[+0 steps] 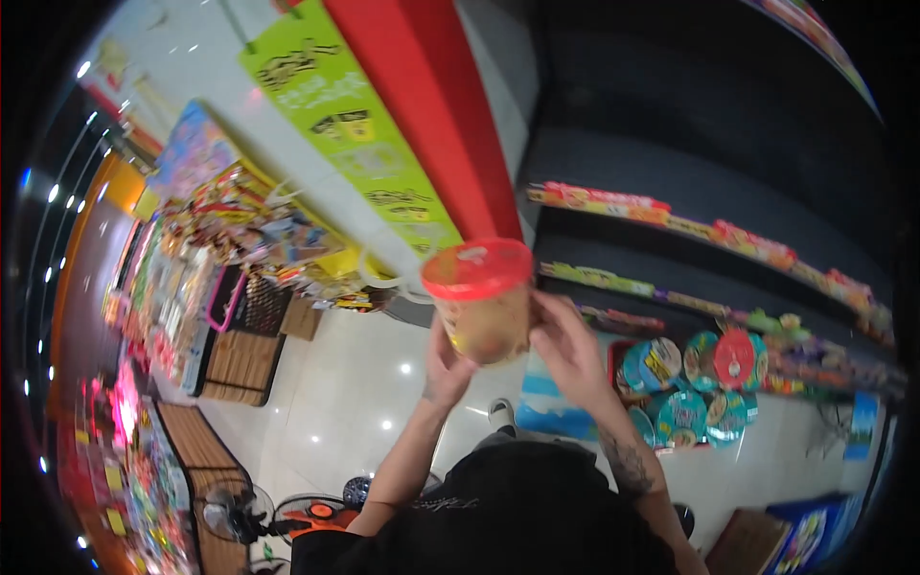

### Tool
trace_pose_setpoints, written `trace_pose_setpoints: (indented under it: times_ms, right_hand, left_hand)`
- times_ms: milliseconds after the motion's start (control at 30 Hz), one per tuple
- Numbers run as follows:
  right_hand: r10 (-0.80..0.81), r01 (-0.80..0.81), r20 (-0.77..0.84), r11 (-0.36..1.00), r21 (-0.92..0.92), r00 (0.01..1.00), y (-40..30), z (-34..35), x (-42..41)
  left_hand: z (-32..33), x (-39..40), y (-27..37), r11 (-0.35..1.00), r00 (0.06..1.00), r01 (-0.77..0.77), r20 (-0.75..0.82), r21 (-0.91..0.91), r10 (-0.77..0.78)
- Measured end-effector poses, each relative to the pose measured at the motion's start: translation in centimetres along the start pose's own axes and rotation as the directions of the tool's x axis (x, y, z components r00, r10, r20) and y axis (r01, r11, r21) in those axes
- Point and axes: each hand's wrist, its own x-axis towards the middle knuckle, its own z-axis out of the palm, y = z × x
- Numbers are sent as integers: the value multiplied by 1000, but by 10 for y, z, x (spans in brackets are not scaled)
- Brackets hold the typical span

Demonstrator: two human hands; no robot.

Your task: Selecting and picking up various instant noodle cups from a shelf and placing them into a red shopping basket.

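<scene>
A clear plastic jar (481, 323) with a red screw lid (476, 267) is held up in front of me, slightly tilted. Its contents are blurred, but look tan and yellowish. My left hand (445, 370) grips the jar low on its left side, some fingers hidden behind it. On the opposite side, my right hand (568, 345) has its fingers around the jar's right wall. Below and to the right stands a red crate (616, 359) of round tubs (679, 417) with teal labels, and a red-lidded jar (734, 358) sits among them.
Dark shelves (647, 158) with bright price strips rise at the right. A red post (438, 108) and a hanging green sign (345, 122) stand ahead. Leftward are a snack rack (251, 215), wooden-sided display bins (241, 359) and an electric fan (237, 510). Cartons (747, 543) lie at lower right.
</scene>
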Motion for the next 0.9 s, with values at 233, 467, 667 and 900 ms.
trace_pose_setpoints:
  times_ms: [233, 467, 667, 900]
  right_hand:
    - [49, -51, -83, 998, -25, 995, -16, -15, 7]
    - [9, -32, -128, 983, -181, 992, -35, -18, 21]
    - [52, -116, -165, 906, -406, 985, -65, -19, 51]
    - [-226, 35, -296, 844, -535, 928, -60, -99, 169]
  left_hand:
    - [15, 32, -9, 999, 996, -13, 83, -51, 17]
    - [31, 52, -5, 997, 973, -76, 220, 4, 74]
    - [40, 62, 11, 947, 941, -216, 309, 240, 136]
    - [16, 37, 16, 924, 942, -245, 298, 292, 155]
